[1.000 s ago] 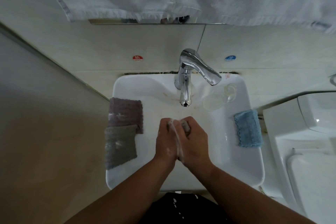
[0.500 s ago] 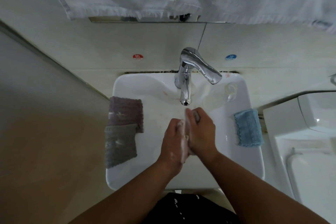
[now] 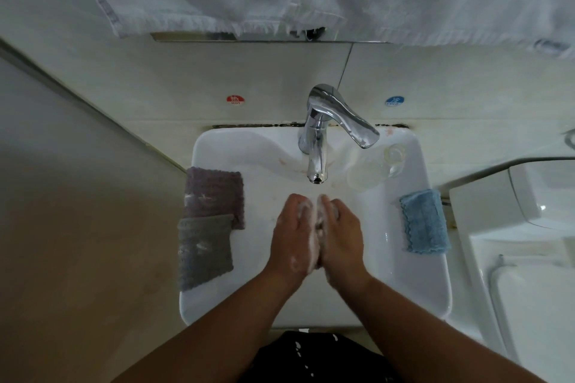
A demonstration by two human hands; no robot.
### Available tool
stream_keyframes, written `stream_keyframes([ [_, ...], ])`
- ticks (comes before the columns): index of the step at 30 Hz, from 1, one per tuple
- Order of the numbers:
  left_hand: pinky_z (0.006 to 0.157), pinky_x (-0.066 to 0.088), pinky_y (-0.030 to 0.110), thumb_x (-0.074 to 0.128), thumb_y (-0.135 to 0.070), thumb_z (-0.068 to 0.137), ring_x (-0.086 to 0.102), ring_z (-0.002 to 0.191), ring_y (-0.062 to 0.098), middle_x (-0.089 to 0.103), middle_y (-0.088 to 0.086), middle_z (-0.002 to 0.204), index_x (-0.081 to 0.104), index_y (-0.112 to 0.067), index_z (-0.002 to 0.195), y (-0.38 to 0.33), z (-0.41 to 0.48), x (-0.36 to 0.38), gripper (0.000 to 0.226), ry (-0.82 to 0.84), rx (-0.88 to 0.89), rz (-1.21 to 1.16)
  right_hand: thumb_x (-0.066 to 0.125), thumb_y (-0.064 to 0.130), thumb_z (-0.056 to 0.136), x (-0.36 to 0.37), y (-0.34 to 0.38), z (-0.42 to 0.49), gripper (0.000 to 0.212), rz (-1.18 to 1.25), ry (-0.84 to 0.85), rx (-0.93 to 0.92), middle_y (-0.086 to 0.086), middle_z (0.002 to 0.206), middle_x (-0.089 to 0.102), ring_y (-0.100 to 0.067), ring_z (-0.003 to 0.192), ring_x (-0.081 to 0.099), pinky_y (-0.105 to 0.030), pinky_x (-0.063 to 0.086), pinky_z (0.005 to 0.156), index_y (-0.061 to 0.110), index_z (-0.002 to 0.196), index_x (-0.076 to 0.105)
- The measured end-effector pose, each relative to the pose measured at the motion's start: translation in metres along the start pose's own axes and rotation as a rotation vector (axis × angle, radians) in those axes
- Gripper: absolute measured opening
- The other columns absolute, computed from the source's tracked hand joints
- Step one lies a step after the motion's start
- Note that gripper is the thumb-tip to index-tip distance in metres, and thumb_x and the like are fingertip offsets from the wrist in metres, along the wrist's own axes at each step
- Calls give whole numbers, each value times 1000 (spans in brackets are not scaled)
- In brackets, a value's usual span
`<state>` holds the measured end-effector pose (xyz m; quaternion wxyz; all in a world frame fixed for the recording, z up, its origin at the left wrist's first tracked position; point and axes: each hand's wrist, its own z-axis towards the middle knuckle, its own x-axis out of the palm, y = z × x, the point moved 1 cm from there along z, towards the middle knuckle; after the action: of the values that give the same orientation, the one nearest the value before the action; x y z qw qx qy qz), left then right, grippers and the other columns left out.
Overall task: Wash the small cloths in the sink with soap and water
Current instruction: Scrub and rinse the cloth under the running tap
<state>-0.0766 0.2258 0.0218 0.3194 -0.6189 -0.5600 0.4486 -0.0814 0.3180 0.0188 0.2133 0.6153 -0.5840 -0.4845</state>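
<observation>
Looking down over the sink [image 3: 435, 283], I record both hands palm to palm above the basin, just below the faucet [image 3: 316, 149] spout. Left hand [image 3: 294, 236] and right hand [image 3: 342, 235] each curl foamy fingers round a lathered cloth [image 3: 319, 225], mostly hidden between them. Purple cloth [image 3: 214, 193] and grey cloth [image 3: 203, 249] overlap on the left rim; blue cloth [image 3: 424, 221] lies on the right rim.

The left hand [image 3: 294, 236] and right hand [image 3: 342, 236] meet over the sink [image 3: 435, 295], in front of the tap [image 3: 315, 149], with a held cloth [image 3: 319, 227] between them. On the left rim the rear cloth [image 3: 214, 193] touches the front cloth [image 3: 203, 250]. The right cloth [image 3: 424, 221] lies on the right rim, and a glass [image 3: 365, 176] lies behind it, right of the tap.
</observation>
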Motion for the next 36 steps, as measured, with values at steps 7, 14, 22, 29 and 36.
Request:
stream_keyframes([
  [7, 65, 57, 32, 50, -33, 96, 63, 70, 9, 62, 5, 74, 52, -8, 87, -7, -16, 3, 27, 83, -19, -4, 57, 43, 99, -7, 10, 19, 42, -141, -56, -158, 1, 59, 51, -8, 55, 47, -32, 42, 61, 14, 70, 47],
  [14, 87, 52, 51, 51, -26, 100, 59, 86, 18, 60, -3, 90, 51, -36, 91, -5, 1, -9, 14, -50, -89, -83, 55, 42, 100, 3, 15, -37, 29, -128, 97, -239, 7, 70, 63, -3, 64, 61, -18, 47, 61, 21, 80, 58],
  [22, 69, 61, 48, 52, -28, 103, 64, 78, 26, 63, 5, 83, 53, -15, 93, -6, -15, -1, 17, 33, -102, -132, 55, 37, 101, -6, 3, 8, 23, -163, -23, -100, 8, 72, 66, -2, 66, 62, -30, 51, 69, 22, 85, 60],
  [29, 80, 54, 36, 44, -16, 107, 63, 90, 18, 64, 1, 95, 56, -14, 104, -7, -18, -3, 12, 25, -86, -117, 59, 38, 100, -1, 8, 4, 29, -184, -20, -195, 10, 63, 60, -2, 60, 56, -30, 49, 67, 21, 77, 55],
  [36, 88, 54, 48, 44, -31, 102, 62, 90, 22, 62, 0, 94, 51, -25, 101, 4, 7, -12, 10, -128, -67, 19, 47, 43, 103, 4, 11, -30, 29, -209, 121, -256, 2, 78, 66, -13, 71, 65, -30, 48, 65, 22, 83, 55],
])
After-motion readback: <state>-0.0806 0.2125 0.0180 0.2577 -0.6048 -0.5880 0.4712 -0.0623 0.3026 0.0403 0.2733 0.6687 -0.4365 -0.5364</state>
